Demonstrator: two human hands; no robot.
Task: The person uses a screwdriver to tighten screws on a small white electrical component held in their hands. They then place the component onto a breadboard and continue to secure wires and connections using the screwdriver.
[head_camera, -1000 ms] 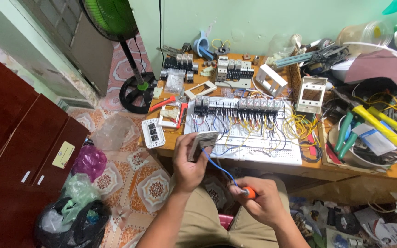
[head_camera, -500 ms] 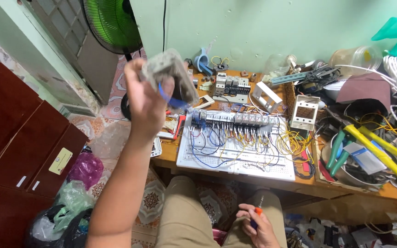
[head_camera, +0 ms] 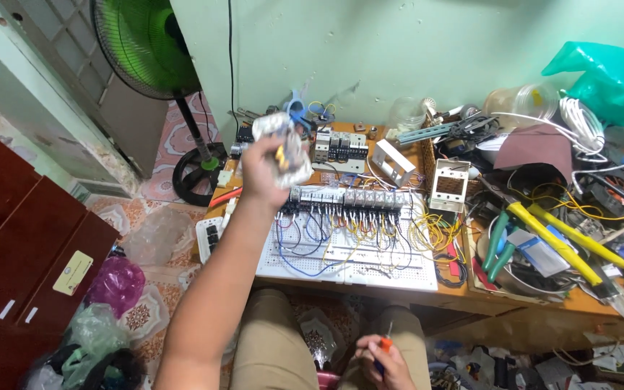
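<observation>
My left hand is stretched out over the back left of the wooden table, gripping a grey switch box with short wires hanging from it. My right hand rests low between my knees, closed on a screwdriver with an orange and blue handle. Below and right of my left hand lies a white perforated panel with a row of relays and many blue, yellow and red wires.
A green pedestal fan stands at the left by the wall. Circuit breakers, white boxes and yellow-handled cutters crowd the table's back and right. Plastic bags and a dark red cabinet sit at the left.
My left hand carried the switch box up from near my lap and out over the back of the table. My right hand stayed low with the screwdriver.
</observation>
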